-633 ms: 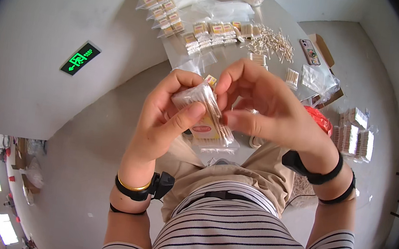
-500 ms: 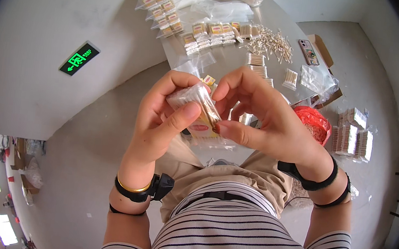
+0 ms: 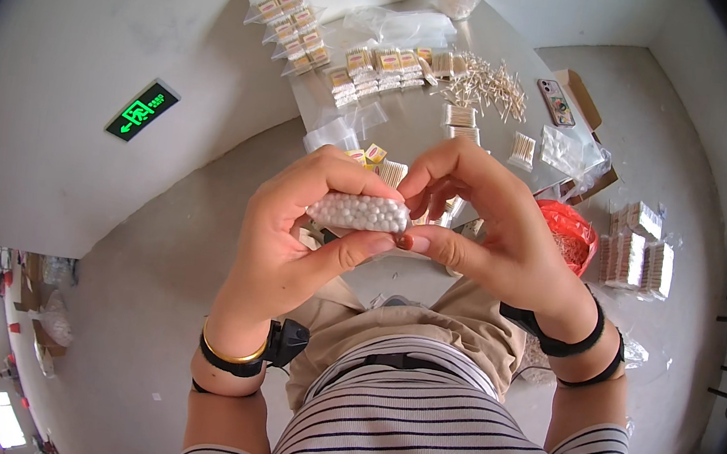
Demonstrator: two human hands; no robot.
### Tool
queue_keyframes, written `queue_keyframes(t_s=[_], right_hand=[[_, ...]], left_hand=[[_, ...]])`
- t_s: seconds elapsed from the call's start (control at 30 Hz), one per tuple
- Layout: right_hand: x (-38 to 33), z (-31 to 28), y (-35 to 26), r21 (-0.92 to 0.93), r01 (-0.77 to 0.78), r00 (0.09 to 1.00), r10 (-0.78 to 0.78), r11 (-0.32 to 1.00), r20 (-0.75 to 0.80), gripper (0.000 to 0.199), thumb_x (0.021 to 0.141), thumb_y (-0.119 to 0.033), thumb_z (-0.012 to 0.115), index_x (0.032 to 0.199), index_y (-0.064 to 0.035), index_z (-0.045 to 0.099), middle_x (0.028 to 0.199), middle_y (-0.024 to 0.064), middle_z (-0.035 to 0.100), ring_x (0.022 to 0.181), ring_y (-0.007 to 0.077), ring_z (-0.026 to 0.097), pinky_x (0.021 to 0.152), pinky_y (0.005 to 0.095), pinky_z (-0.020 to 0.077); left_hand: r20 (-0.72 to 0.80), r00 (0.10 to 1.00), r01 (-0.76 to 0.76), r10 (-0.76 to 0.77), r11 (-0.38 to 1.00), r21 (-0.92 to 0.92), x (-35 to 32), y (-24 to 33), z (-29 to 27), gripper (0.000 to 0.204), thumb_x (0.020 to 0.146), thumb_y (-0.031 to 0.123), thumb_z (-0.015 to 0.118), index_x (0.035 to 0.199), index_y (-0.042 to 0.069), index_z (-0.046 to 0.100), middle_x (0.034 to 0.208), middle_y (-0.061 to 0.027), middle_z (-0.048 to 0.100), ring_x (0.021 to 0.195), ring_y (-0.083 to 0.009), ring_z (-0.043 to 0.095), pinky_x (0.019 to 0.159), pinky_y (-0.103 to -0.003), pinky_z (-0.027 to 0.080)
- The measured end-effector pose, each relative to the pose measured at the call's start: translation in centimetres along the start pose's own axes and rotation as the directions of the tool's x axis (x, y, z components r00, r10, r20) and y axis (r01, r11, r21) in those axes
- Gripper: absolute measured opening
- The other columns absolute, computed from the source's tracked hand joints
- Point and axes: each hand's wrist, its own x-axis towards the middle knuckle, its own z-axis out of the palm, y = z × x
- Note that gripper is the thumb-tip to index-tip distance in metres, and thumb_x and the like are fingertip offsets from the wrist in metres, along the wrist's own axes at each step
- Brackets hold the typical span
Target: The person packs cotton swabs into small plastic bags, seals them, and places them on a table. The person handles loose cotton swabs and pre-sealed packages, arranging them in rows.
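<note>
Small clear packet of cotton swabs (image 3: 358, 211), white tips facing the camera, held level at centre frame, a little above the lap. Pinched by the left hand (image 3: 291, 237): thumb pressed along the underside, fingers curled over the top, closed tight on the packet. Met at its right end by the right hand (image 3: 493, 228), thumb tip touching the left thumb beside the packet's lower corner, fingers bent and arched above that end; impossible to tell whether those fingers grip the packet or only touch it. Gold bangle (image 3: 228, 352) and dark wrist strap on the left wrist, two dark bands (image 3: 570, 345) on the right wrist. Striped shirt (image 3: 420, 440) filling the lower centre, tan trousers just above it.

Beyond the hands, toward upper centre, a grey counter (image 3: 453, 71) carrying rows of filled packets (image 3: 382, 68), a loose heap of swabs (image 3: 492, 85) to the right of them, and empty clear bags (image 3: 400, 25) at the far edge. Phone (image 3: 557, 103) lying at the counter's right end. Red bag (image 3: 573, 237) at right, just behind the right hand. Stacked bundles of packets (image 3: 638, 254) on the floor further right. Green lit sign (image 3: 142, 109) at upper left.
</note>
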Motion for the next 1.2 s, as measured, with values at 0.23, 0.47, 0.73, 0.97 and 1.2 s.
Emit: queue_keyframes(t_s=[0.23, 0.47, 0.73, 0.97, 1.2], right_hand=[[-0.7, 0.1, 0.4, -0.142, 0.068, 0.997, -0.074, 0.988, -0.038, 0.027, 0.088, -0.007, 0.077, 0.110, 0.0016, 0.063, 0.108, 0.0080, 0.066, 0.093, 0.0148, 0.059, 0.085, 0.0295, 0.0478], [-1.0, 0.8, 2.0, 0.131, 0.102, 0.982, -0.078, 0.986, -0.174, 0.019, 0.091, -0.005, 0.073, 0.108, 0.0008, 0.065, 0.096, 0.0027, 0.067, 0.085, 0.0104, 0.061, 0.080, 0.0261, 0.0492], [-1.0, 0.9, 1.3, -0.027, 0.125, 0.967, -0.128, 0.992, -0.221, 0.027, 0.090, -0.006, 0.074, 0.114, 0.0006, 0.066, 0.098, 0.0040, 0.067, 0.088, 0.0121, 0.060, 0.081, 0.0268, 0.0482], [-1.3, 0.3, 0.1, -0.169, 0.164, 0.966, -0.193, 0.972, -0.171, 0.023, 0.088, -0.008, 0.074, 0.109, 0.0015, 0.070, 0.106, 0.0118, 0.069, 0.098, 0.0210, 0.063, 0.087, 0.0329, 0.0485], [-1.3, 0.1, -0.6, -0.338, 0.304, 0.918, -0.369, 0.891, -0.147, 0.027, 0.083, -0.003, 0.076, 0.110, -0.0007, 0.072, 0.103, 0.0114, 0.070, 0.089, 0.0208, 0.065, 0.076, 0.0312, 0.0529]], left_hand=[[-0.157, 0.980, -0.088, 0.119, 0.978, 0.189, -0.6, 1.3, 1.2, 0.061, 0.073, 0.008, 0.090, 0.125, -0.001, 0.058, 0.105, -0.0117, 0.073, 0.089, -0.0153, 0.071, 0.078, -0.026, 0.055], [-0.314, 0.949, -0.054, 0.042, 0.998, -0.029, -1.5, 1.2, 2.3, 0.056, 0.078, 0.006, 0.087, 0.125, -0.002, 0.057, 0.114, -0.0163, 0.071, 0.096, -0.0200, 0.073, 0.083, -0.030, 0.057], [-0.381, 0.923, 0.050, -0.058, 0.998, -0.031, -2.4, 1.1, 2.3, 0.028, 0.081, -0.002, 0.081, 0.104, -0.003, 0.067, 0.097, -0.0076, 0.070, 0.091, -0.0134, 0.069, 0.083, -0.028, 0.057], [-0.329, 0.933, -0.099, 0.144, 0.984, 0.148, -2.3, 0.7, 2.3, 0.034, 0.076, 0.000, 0.084, 0.105, -0.001, 0.068, 0.097, -0.0106, 0.071, 0.089, -0.0195, 0.069, 0.081, -0.032, 0.055], [-0.321, 0.918, -0.149, 0.233, 0.952, 0.267, -2.2, 1.7, 2.3, 0.029, 0.074, 0.001, 0.084, 0.100, 0.001, 0.072, 0.101, -0.0118, 0.072, 0.091, -0.0214, 0.068, 0.078, -0.032, 0.054]])
